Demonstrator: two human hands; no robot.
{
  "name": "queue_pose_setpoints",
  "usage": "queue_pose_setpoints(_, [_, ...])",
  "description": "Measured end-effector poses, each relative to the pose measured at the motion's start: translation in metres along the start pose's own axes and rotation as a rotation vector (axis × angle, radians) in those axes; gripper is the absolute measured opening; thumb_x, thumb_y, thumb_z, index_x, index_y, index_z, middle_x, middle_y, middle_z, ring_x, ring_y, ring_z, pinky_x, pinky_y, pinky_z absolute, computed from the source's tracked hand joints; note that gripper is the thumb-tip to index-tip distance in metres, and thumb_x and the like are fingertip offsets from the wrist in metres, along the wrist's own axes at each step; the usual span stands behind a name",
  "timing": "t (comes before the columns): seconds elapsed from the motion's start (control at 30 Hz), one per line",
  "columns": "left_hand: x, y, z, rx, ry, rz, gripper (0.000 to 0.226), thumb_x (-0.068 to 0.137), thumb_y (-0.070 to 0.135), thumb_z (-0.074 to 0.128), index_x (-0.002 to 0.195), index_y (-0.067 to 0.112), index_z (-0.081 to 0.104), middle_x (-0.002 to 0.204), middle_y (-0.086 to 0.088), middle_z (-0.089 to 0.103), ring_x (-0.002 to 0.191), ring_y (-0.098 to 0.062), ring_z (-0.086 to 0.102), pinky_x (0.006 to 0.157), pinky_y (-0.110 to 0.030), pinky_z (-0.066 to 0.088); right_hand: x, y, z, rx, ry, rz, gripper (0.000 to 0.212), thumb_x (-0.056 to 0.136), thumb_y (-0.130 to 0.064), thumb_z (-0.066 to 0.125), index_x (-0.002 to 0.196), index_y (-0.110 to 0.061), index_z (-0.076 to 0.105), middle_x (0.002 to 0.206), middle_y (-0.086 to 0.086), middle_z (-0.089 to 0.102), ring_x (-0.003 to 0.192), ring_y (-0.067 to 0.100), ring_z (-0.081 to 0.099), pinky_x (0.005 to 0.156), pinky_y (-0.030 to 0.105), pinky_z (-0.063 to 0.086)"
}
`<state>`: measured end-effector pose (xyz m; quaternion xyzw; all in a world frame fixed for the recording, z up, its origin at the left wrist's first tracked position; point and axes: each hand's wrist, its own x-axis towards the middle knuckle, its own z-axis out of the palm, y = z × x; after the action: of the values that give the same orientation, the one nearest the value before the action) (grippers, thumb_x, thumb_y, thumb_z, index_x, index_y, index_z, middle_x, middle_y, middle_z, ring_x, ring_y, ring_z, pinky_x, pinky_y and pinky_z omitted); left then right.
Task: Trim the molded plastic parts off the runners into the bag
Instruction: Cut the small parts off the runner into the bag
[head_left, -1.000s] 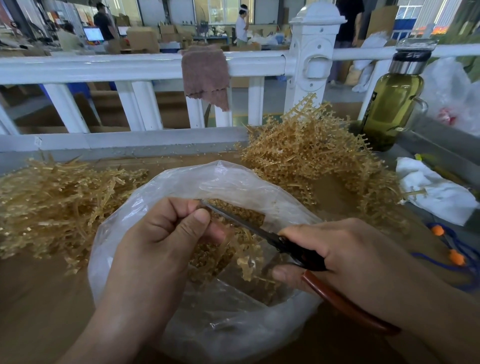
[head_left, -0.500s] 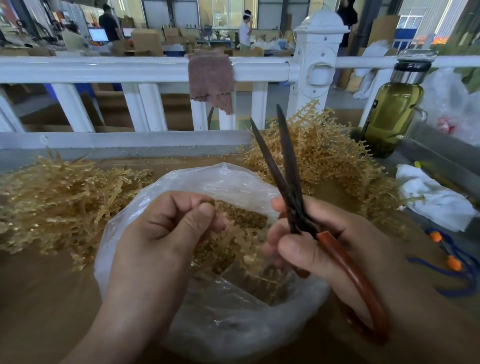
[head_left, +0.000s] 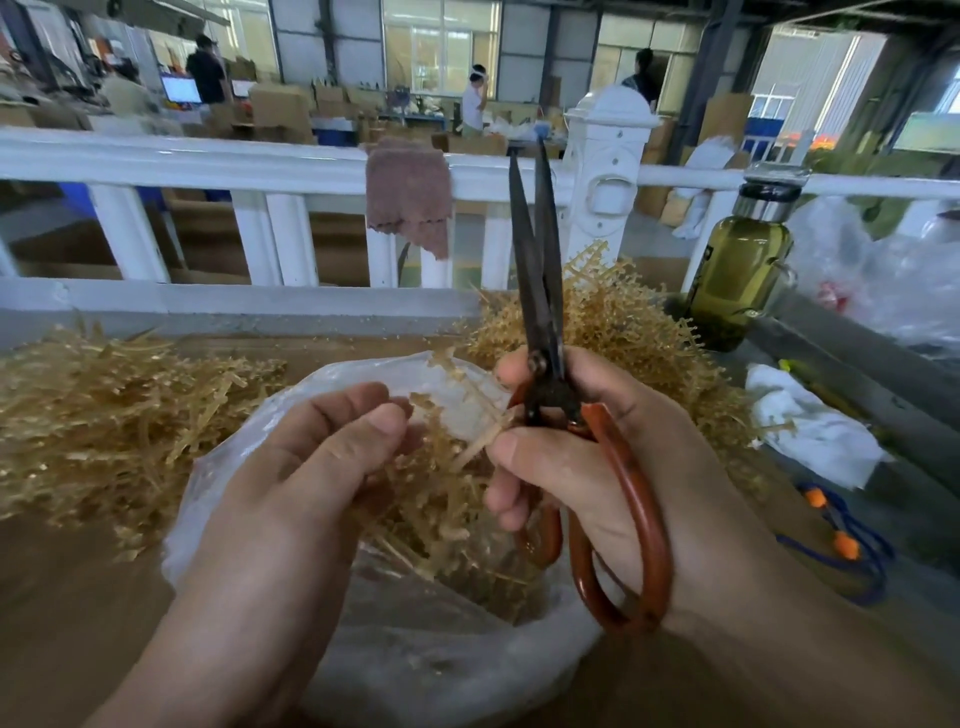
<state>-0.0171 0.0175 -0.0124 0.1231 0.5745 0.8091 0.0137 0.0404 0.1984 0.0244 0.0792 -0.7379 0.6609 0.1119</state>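
Observation:
A clear plastic bag (head_left: 441, 654) lies open on the brown table, holding a heap of small tan plastic parts (head_left: 441, 509). My left hand (head_left: 311, 467) is over the bag's left side, its thumb and fingers pinching one end of a tan runner strip (head_left: 467, 395). My right hand (head_left: 597, 467) grips red-handled scissors (head_left: 540, 291) with the dark blades pointing straight up and slightly parted. The fingers of that hand also touch the runner's other end.
Tangled tan runners are piled at the left (head_left: 104, 415) and behind the bag at the right (head_left: 623, 322). A white railing (head_left: 208, 161) with a brown cloth (head_left: 408, 192) runs across the back. At the right stand a bottle (head_left: 737, 275) and a white rag (head_left: 810, 426).
The scissors swung from lying across the bag to pointing upward. My right hand rose and came in toward my left, and the runner strip now spans between both hands above the bag.

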Motion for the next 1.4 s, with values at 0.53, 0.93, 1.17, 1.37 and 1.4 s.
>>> queue_pose_setpoints(0.53, [0.000, -0.002, 0.002, -0.037, -0.419, -0.333, 0.047, 0.052, 0.036, 0.095, 0.083, 0.005, 0.079, 0.078, -0.018, 0.073, 0.060, -0.022, 0.070, 0.047, -0.025, 0.051, 0.007, 0.022, 0.002, -0.101, 0.070, 0.012, 0.034, 0.077, -0.028, 0.072, 0.105, -0.046, 0.064, 0.078, -0.001, 0.073, 0.068, 0.017, 0.072, 0.063, 0.030, 0.057])
queue_pose_setpoints(0.93, [0.007, 0.001, 0.004, -0.045, -0.161, -0.284, 0.038, 0.037, 0.017, 0.097, 0.069, 0.007, 0.078, 0.066, -0.022, 0.067, 0.046, -0.026, 0.065, 0.033, -0.025, 0.043, 0.000, 0.018, -0.006, -0.206, 0.045, 0.094, 0.031, 0.075, -0.052, 0.071, 0.105, -0.052, 0.061, 0.071, -0.003, 0.073, 0.058, 0.011, 0.070, 0.054, 0.015, 0.050])
queue_pose_setpoints(1.17, [0.005, -0.005, 0.012, 0.038, -0.083, -0.216, 0.019, 0.050, 0.008, 0.089, 0.064, 0.009, 0.076, 0.062, -0.022, 0.067, 0.043, -0.026, 0.062, 0.035, -0.026, 0.046, -0.007, 0.018, 0.005, -0.356, 0.010, 0.063, 0.046, 0.072, -0.064, 0.072, 0.114, -0.057, 0.057, 0.091, -0.014, 0.071, 0.082, 0.003, 0.070, 0.082, 0.030, 0.055])
queue_pose_setpoints(1.37, [0.003, -0.003, 0.014, -0.112, -0.141, -0.364, 0.039, 0.044, -0.020, 0.089, 0.062, 0.012, 0.076, 0.066, -0.014, 0.067, 0.048, -0.025, 0.066, 0.037, -0.027, 0.051, -0.010, 0.018, 0.007, -0.290, -0.012, 0.078, 0.044, 0.083, -0.031, 0.080, 0.112, -0.057, 0.059, 0.091, -0.017, 0.072, 0.087, -0.001, 0.070, 0.087, 0.028, 0.055])
queue_pose_setpoints(1.4, [0.003, -0.003, 0.013, -0.107, -0.154, -0.373, 0.039, 0.043, -0.021, 0.087, 0.064, 0.010, 0.076, 0.069, -0.015, 0.069, 0.050, -0.026, 0.068, 0.038, -0.027, 0.052, -0.010, 0.018, 0.007, -0.289, -0.012, 0.075, 0.044, 0.082, -0.033, 0.081, 0.112, -0.057, 0.060, 0.091, -0.017, 0.072, 0.087, -0.001, 0.070, 0.089, 0.028, 0.055])
